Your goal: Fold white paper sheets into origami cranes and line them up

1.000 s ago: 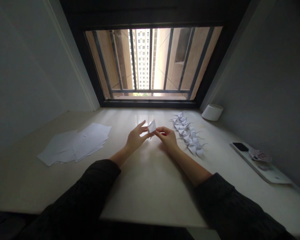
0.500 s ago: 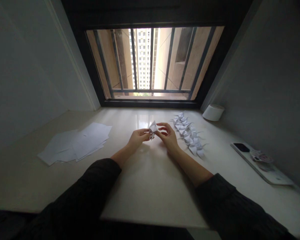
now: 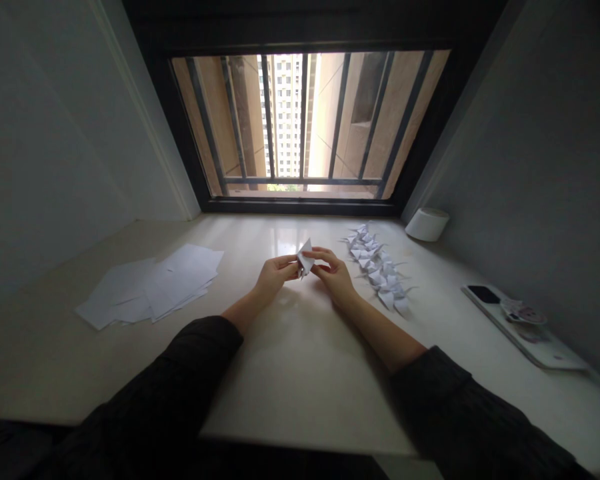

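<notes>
Between my two hands, above the middle of the pale sill, is a small folded piece of white paper point(image 3: 306, 257) with a pointed tip standing up. My left hand point(image 3: 275, 275) pinches it from the left side. From the right, my right hand point(image 3: 336, 273) has its thumb and fingers closed on the paper's other side, the index finger lying over its face. Just right of my right hand, several folded paper cranes point(image 3: 377, 267) sit in a close row. Flat sheets of white paper point(image 3: 180, 277) lie in a loose, overlapping pile to the left.
A phone point(image 3: 525, 330) with a sticker-like grip on its back lies at the right by the wall. Farther back stands a white cup-like object point(image 3: 427, 225). A barred window with a dark frame point(image 3: 300, 208) closes off the far end of the sill point(image 3: 300, 373).
My right index finger has moved onto the face of the folded paper, and the right fingers have drawn closer together. The paper has turned slightly. My left hand stays in nearly the same place.
</notes>
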The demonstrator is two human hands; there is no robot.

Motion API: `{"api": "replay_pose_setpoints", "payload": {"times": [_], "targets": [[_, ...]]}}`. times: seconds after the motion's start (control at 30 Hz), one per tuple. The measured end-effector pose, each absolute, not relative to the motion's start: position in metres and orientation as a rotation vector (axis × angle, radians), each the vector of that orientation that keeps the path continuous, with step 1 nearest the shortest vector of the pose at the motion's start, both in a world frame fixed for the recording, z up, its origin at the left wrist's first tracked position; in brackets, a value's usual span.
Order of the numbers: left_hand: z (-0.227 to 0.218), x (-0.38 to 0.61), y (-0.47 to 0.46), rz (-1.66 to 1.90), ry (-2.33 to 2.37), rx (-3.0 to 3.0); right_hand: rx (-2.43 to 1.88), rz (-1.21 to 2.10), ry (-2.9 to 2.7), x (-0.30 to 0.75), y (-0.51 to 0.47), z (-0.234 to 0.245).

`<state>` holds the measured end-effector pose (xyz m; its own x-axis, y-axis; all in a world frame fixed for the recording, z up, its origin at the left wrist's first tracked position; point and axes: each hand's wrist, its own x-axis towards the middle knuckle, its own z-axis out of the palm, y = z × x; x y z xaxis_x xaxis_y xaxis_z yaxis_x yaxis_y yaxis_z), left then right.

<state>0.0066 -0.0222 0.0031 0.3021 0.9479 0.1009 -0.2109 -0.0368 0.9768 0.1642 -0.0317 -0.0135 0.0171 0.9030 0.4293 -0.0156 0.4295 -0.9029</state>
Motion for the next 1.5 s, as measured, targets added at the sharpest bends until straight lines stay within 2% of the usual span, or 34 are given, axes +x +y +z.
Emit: {"api": "replay_pose_setpoints", "payload": {"times": [0.67, 0.93, 1.2, 1.5], "targets": [[0.0072, 0.0079, -0.0237, 1.188, 0.815, 1.239, -0.925, 0.852, -1.321, 0.1630, -0.0326, -0.0127], [0.0040, 0.0075, -0.0220, 1.170, 0.788, 1.227, -0.935, 1.054, -1.211, 0.1657, -0.0308, -0.0119], [0.0091, 0.0029, -0.0226, 1.126, 0.820, 1.362, -0.950, 1.105, -1.120, 0.1641, -0.0322, -0.0080], [0.0075, 0.0043, -0.0195, 1.290, 0.887, 1.414, -0.992, 1.085, -1.056, 0.1642, -0.0326, -0.0084]]}}
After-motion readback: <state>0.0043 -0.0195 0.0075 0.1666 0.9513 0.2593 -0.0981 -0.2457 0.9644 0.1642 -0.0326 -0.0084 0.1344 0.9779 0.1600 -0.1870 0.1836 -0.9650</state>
